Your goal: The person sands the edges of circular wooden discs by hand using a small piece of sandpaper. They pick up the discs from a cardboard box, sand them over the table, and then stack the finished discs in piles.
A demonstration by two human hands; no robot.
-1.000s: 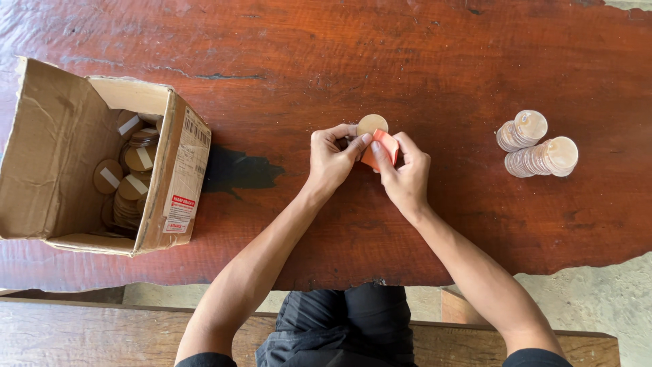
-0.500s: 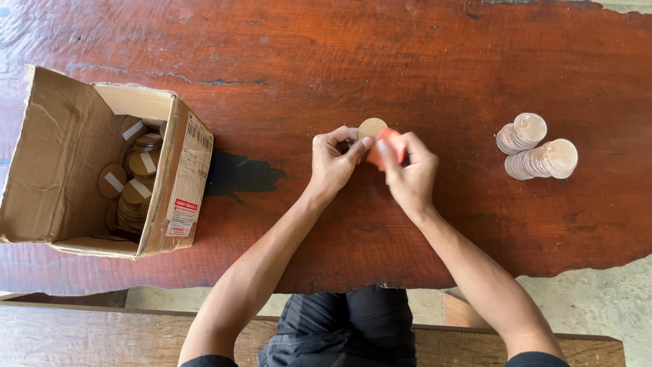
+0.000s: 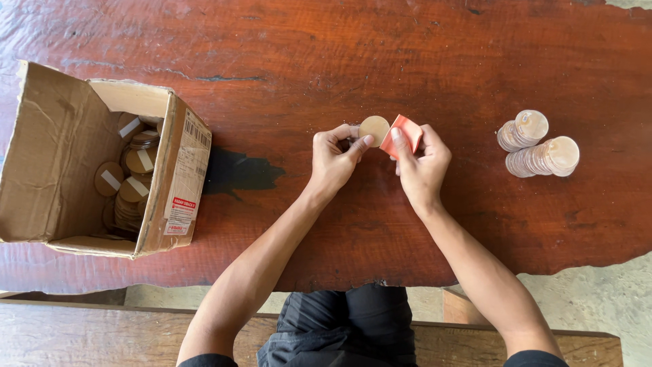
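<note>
My left hand [image 3: 334,159] pinches a small round tan wooden disc [image 3: 374,129] between thumb and fingers, held above the dark red wooden table [image 3: 285,61]. Right beside it, my right hand [image 3: 421,166] holds a folded orange-red piece of sandpaper [image 3: 402,134] pressed against the disc's right edge. Both hands meet near the table's middle, forearms reaching in from the near edge.
An open cardboard box [image 3: 61,163] lies on its side at the left, holding several taped stacks of discs [image 3: 132,180]. Two rolls of stacked discs [image 3: 536,146] lie at the right. A dark stain [image 3: 238,171] marks the table beside the box. A wooden bench [image 3: 88,333] runs below.
The hands have stayed in the same spot; the sandpaper has shifted slightly from over the disc to its right edge. The box and the stacks have not moved.
</note>
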